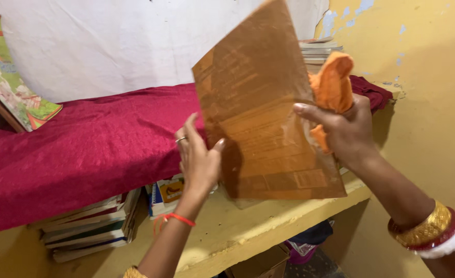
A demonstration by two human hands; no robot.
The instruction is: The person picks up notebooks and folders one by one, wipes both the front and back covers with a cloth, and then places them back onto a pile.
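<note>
A person holds a brown-covered book [261, 108] upright in the air above a yellow shelf [248, 221], tilted so its top leans toward the right. The left hand [199, 157] presses flat against the lower left edge of the cover, fingers extended and thumb on the face: a steadying touch, not a closed grip. The right hand [343, 128] pinches the right edge with the thumb across the front, and the same hand's grip is closed around a bunched orange cloth [333, 87] behind the book.

The hold looks light on both sides. With the left palm only bracing and the right hand sharing its grasp between cloth and cover, the book could well slip or swing downward and strike the shelf edge, or the cloth could drop free.

The cover is a glossy, translucent brown wrapper, through which faint blocks of print show; it catches the light and carries creases and a slightly ragged lower edge. It appears thin and flat, more a slim volume than a thick one.

Beneath a crimson drape [83, 149] lie stacked books [91, 224], with a spiral-bound notebook [165, 193] beside them. A green illustrated book [11, 77] leans at the far left, and more volumes [320, 51] sit piled by the peeling yellow wall.
</note>
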